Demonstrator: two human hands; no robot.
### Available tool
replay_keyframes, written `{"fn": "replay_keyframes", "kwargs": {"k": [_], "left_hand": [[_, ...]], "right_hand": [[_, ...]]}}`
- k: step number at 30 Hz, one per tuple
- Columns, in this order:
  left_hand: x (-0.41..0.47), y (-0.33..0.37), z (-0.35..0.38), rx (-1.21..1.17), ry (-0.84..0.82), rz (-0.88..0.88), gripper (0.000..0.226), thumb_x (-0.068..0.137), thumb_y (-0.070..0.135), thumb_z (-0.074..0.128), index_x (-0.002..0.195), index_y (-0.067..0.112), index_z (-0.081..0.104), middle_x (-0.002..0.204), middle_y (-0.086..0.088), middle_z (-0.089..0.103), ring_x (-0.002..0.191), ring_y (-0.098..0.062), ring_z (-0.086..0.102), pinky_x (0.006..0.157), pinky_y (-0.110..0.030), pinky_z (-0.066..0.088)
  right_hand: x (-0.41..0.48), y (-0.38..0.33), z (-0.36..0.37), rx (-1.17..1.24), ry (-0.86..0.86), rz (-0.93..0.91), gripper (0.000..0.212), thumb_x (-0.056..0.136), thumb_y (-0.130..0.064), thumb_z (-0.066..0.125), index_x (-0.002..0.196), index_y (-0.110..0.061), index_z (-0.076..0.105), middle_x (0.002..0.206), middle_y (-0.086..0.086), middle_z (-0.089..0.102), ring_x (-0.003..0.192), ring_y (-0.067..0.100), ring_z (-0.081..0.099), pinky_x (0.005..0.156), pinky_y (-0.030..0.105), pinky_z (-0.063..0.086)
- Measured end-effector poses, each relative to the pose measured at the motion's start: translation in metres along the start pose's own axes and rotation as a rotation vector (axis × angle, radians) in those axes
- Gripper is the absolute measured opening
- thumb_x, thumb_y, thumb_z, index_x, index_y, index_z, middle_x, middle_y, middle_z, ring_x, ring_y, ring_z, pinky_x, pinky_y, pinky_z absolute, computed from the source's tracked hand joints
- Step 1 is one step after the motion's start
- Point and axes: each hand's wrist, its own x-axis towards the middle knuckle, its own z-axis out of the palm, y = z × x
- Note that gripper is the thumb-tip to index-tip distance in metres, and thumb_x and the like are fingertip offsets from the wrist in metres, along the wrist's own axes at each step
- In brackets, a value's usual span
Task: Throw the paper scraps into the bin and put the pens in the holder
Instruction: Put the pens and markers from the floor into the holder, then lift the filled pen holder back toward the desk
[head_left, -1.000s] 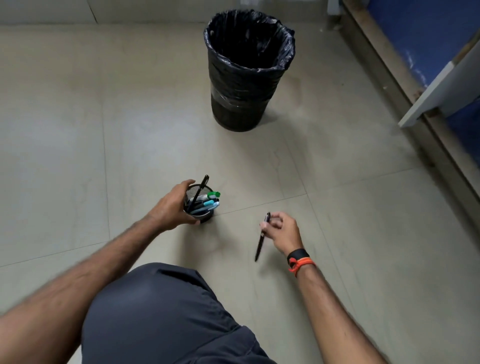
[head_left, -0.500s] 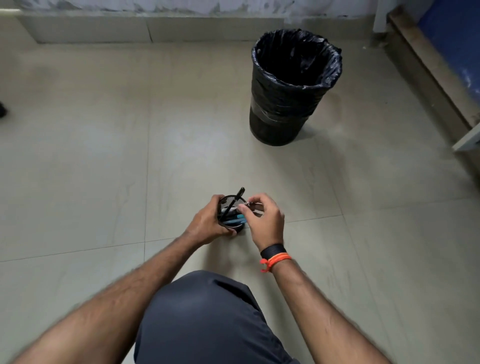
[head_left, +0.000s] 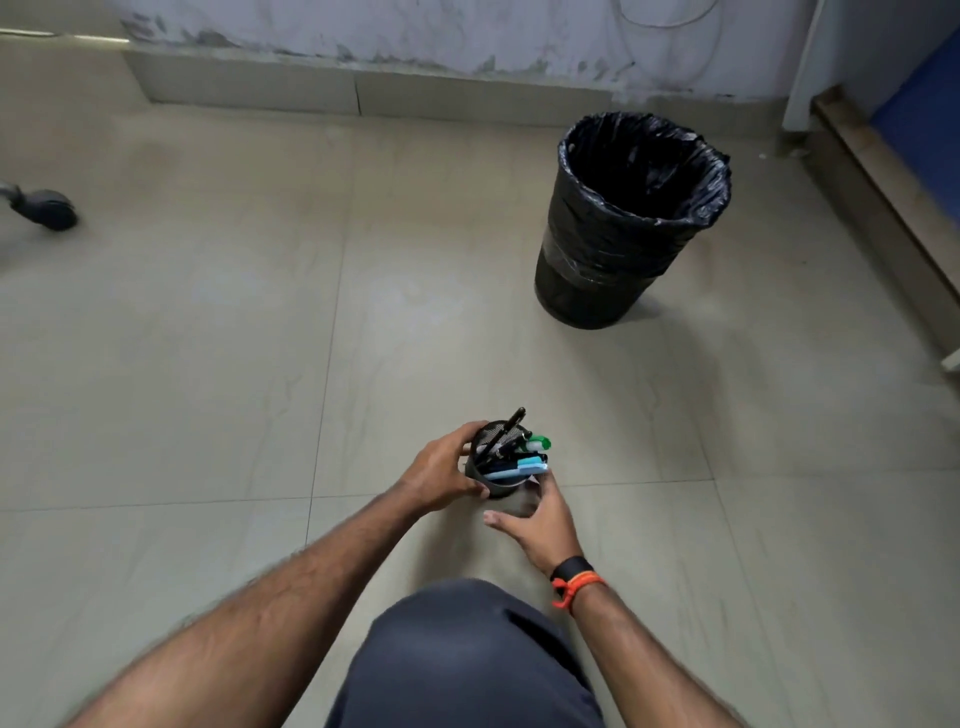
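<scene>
A small black mesh pen holder (head_left: 496, 486) stands on the tiled floor, tilted toward the right. Several pens (head_left: 511, 460) stick out of it: black ones, blue ones and a green-capped one. My left hand (head_left: 444, 475) grips the holder's left side. Just below and right of the holder, my right hand (head_left: 540, 519) hovers with spread fingers and holds nothing. A black bin (head_left: 631, 218) lined with a black bag stands further off at the upper right. No paper scraps show on the floor.
My knee in dark shorts (head_left: 467, 654) fills the bottom centre. A chair caster (head_left: 44, 208) sits at the far left. A wall and skirting (head_left: 363, 93) run along the top, and a wooden frame (head_left: 883, 208) lines the right side.
My right hand carried a black pen to the holder, dropped it in and drew back empty. The view shifted, so bin and holder now sit further right.
</scene>
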Motion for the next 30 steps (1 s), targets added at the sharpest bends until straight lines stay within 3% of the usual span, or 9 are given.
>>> {"fn": "replay_keyframes", "kwargs": {"k": [2, 5, 8, 11, 14, 17, 23, 27, 30], "left_hand": [[0.008, 0.001, -0.003, -0.105, -0.055, 0.0, 0.085, 0.059, -0.013, 0.072, 0.136, 0.016, 0.051, 0.129, 0.0, 0.062, 0.12, -0.015, 0.059, 0.096, -0.02, 0.05], [0.013, 0.013, -0.021, -0.255, -0.122, -0.014, 0.077, 0.067, -0.027, 0.064, 0.137, 0.001, 0.047, 0.134, -0.014, 0.057, 0.121, -0.016, 0.053, 0.088, -0.014, 0.051], [0.019, 0.037, -0.053, -0.326, -0.193, -0.023, 0.063, 0.077, -0.022, 0.061, 0.136, -0.001, 0.049, 0.133, -0.015, 0.058, 0.118, -0.015, 0.054, 0.086, -0.016, 0.053], [0.022, 0.08, -0.095, -0.372, -0.232, -0.059, 0.054, 0.084, -0.011, 0.062, 0.135, 0.003, 0.052, 0.134, -0.008, 0.059, 0.117, -0.015, 0.058, 0.092, -0.018, 0.052], [0.01, 0.137, -0.14, -0.461, -0.171, -0.096, 0.047, 0.085, -0.006, 0.063, 0.13, 0.003, 0.057, 0.126, -0.009, 0.065, 0.108, -0.016, 0.063, 0.093, -0.024, 0.053], [-0.012, 0.195, -0.185, -0.469, -0.077, -0.08, 0.041, 0.084, 0.007, 0.07, 0.125, 0.009, 0.063, 0.118, -0.011, 0.069, 0.101, -0.014, 0.066, 0.088, -0.027, 0.053], [-0.056, 0.294, -0.236, -0.631, 0.092, -0.003, 0.044, 0.077, 0.016, 0.075, 0.12, 0.006, 0.066, 0.11, -0.009, 0.073, 0.098, -0.017, 0.068, 0.094, -0.031, 0.051], [-0.091, 0.376, -0.269, -0.683, 0.175, 0.057, 0.035, 0.072, 0.019, 0.073, 0.106, 0.01, 0.072, 0.096, -0.004, 0.076, 0.088, -0.012, 0.07, 0.085, -0.024, 0.055], [-0.128, 0.451, -0.303, -0.657, 0.246, 0.08, 0.028, 0.077, 0.017, 0.073, 0.104, 0.012, 0.073, 0.097, -0.002, 0.076, 0.087, -0.007, 0.068, 0.083, -0.021, 0.055]], "right_hand": [[0.017, -0.013, 0.003, 0.055, 0.033, -0.027, 0.063, 0.059, -0.004, 0.09, 0.108, -0.025, 0.057, 0.102, -0.005, 0.073, 0.092, 0.001, 0.07, 0.092, 0.031, 0.056], [0.032, -0.036, -0.003, 0.013, 0.058, -0.106, 0.064, 0.055, -0.012, 0.094, 0.107, -0.026, 0.058, 0.099, -0.013, 0.071, 0.09, -0.008, 0.067, 0.083, 0.016, 0.052], [0.035, -0.067, -0.014, -0.091, 0.085, -0.17, 0.066, 0.056, -0.024, 0.092, 0.111, -0.031, 0.056, 0.101, -0.019, 0.067, 0.095, -0.011, 0.061, 0.081, 0.006, 0.045], [0.035, -0.12, -0.03, -0.127, 0.109, -0.224, 0.064, 0.057, -0.029, 0.091, 0.111, -0.03, 0.056, 0.103, -0.017, 0.066, 0.096, -0.004, 0.062, 0.085, 0.01, 0.047], [0.025, -0.186, -0.042, -0.132, 0.141, -0.285, 0.067, 0.055, -0.036, 0.091, 0.114, -0.025, 0.06, 0.11, -0.008, 0.07, 0.103, 0.004, 0.064, 0.091, 0.021, 0.051], [0.005, -0.256, -0.045, -0.036, 0.168, -0.312, 0.066, 0.058, -0.032, 0.091, 0.116, -0.019, 0.062, 0.109, -0.006, 0.071, 0.103, 0.0, 0.065, 0.09, 0.023, 0.055], [-0.037, -0.374, -0.061, 0.108, 0.239, -0.377, 0.061, 0.058, -0.028, 0.093, 0.111, -0.018, 0.065, 0.103, -0.006, 0.073, 0.097, 0.003, 0.068, 0.083, 0.027, 0.058], [-0.08, -0.454, -0.087, 0.117, 0.258, -0.403, 0.061, 0.058, -0.031, 0.092, 0.11, -0.018, 0.065, 0.103, -0.004, 0.074, 0.096, 0.009, 0.071, 0.087, 0.035, 0.059], [-0.118, -0.526, -0.116, 0.115, 0.252, -0.391, 0.061, 0.057, -0.034, 0.093, 0.109, -0.019, 0.064, 0.101, -0.001, 0.074, 0.095, 0.013, 0.072, 0.085, 0.039, 0.06]]}}
